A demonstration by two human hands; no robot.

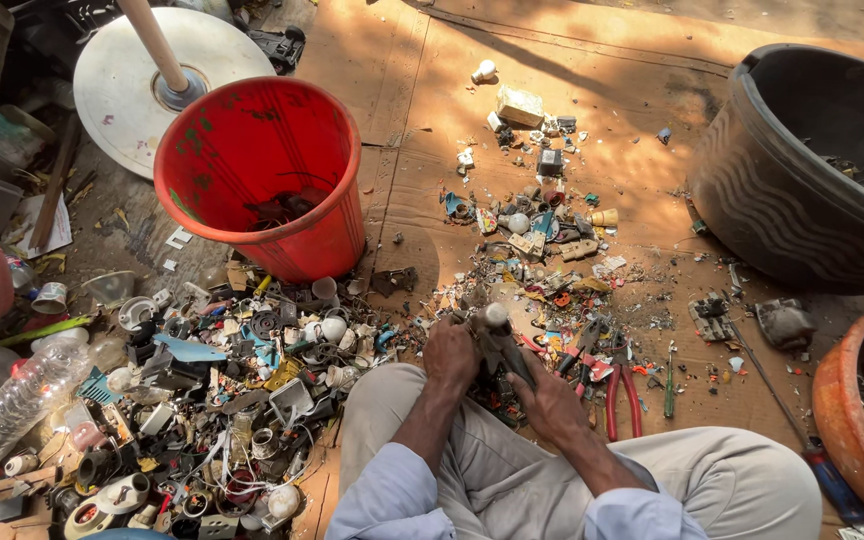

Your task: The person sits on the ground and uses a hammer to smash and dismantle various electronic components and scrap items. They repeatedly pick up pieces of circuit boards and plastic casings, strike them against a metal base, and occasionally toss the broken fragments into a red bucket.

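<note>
I sit on the ground with my knees up. My left hand (450,352) and my right hand (550,402) both grip a dark tool or part with a pale rounded top (497,335), held between them just above my lap. What exactly the dark piece is stays unclear. Red-handled pliers (620,388) lie on the cardboard just right of my right hand. A scatter of small broken electrical bits (542,240) spreads in front of my hands.
A red bucket (264,170) stands at the upper left, a big black tub (812,170) at the right, and a brown clay bowl (857,420) at the lower right. A heap of scrap parts and bulbs (202,400) and a clear plastic bottle (17,400) lie to my left.
</note>
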